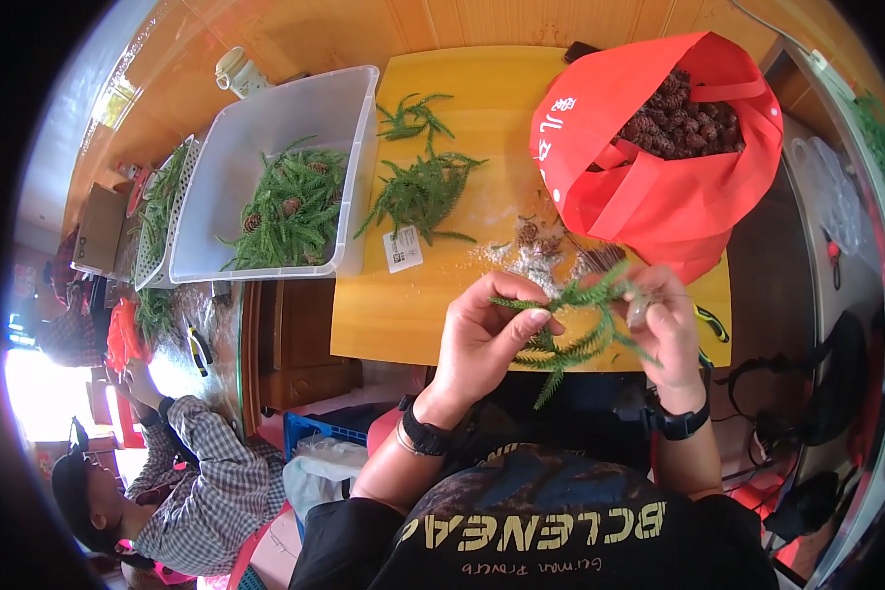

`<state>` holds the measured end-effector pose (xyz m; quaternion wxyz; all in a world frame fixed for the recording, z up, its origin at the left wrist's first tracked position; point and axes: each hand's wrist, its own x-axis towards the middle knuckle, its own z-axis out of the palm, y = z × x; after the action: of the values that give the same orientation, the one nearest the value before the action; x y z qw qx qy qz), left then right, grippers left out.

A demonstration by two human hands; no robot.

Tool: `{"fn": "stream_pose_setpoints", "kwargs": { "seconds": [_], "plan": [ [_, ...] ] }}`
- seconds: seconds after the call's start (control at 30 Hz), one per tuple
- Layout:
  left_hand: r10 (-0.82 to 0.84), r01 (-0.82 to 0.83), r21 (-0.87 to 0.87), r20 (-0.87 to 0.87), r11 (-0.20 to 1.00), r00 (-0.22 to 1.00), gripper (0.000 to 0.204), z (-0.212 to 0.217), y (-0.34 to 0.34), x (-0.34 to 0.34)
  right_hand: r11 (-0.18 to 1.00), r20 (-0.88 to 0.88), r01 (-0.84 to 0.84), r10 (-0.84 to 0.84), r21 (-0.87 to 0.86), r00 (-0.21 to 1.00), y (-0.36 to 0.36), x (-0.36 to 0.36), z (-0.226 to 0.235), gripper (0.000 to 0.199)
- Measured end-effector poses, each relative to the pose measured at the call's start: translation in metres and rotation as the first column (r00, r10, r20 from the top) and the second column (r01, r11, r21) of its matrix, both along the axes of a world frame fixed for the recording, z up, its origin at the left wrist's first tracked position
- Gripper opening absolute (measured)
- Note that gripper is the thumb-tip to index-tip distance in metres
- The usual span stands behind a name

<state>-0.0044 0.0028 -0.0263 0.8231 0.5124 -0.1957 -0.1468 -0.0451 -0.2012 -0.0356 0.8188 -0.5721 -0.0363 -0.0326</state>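
Observation:
Over the near edge of the yellow table, my left hand (487, 339) is closed, pinching a green artificial pine sprig (578, 349) between thumb and fingers. My right hand (671, 339) is also closed, its fingertips at the sprig's right end. A small pale, shiny thing (639, 313) shows at those fingers; its kind is unclear. Just beyond my hands lie pine cones (529, 234) with white crumbs (533, 264) scattered about. More green pine sprigs (418, 195) rest on the table to the left, beside a white label card (402, 249).
A red bag (649, 211) full of pine cones (678, 123) stands at the back right. To the left is a clear plastic bin (349, 241) of sprigs and cones. Yellow-handled pliers (713, 324) lie right of my hands. A co-worker (197, 472) in a checked shirt works at the left.

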Motion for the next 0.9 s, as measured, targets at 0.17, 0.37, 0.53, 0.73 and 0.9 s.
{"fn": "stream_pose_setpoints", "kwargs": {
  "seconds": [0.17,0.37,0.53,0.73,0.9],
  "plan": [
    [0.101,-0.098,-0.043,0.06,0.994,0.993,0.01,0.0,0.002,0.002,0.918,0.361,0.326,-0.233,-0.224,0.903,-0.002,-0.012,0.018,0.02],
    [0.115,-0.118,0.012,0.134,0.993,0.984,0.012,-0.001,-0.004,-0.001,0.774,0.381,0.069,0.23,-0.629,0.895,0.018,-0.012,0.046,0.025],
    [0.193,-0.203,0.098,0.1,0.974,0.976,0.01,0.001,-0.003,-0.001,0.67,0.486,0.178,0.306,-0.721,0.819,0.026,-0.008,0.035,0.026],
    [0.151,-0.151,0.016,-0.016,0.988,0.988,0.012,-0.001,-0.006,-0.001,0.535,0.543,0.288,0.412,-0.794,0.731,0.031,-0.01,0.028,0.027],
    [0.144,-0.142,0.027,-0.063,0.989,0.988,0.012,0.003,-0.007,-0.004,0.595,0.525,0.217,0.41,-0.774,0.746,0.026,-0.006,0.027,0.026]
  ]
}}
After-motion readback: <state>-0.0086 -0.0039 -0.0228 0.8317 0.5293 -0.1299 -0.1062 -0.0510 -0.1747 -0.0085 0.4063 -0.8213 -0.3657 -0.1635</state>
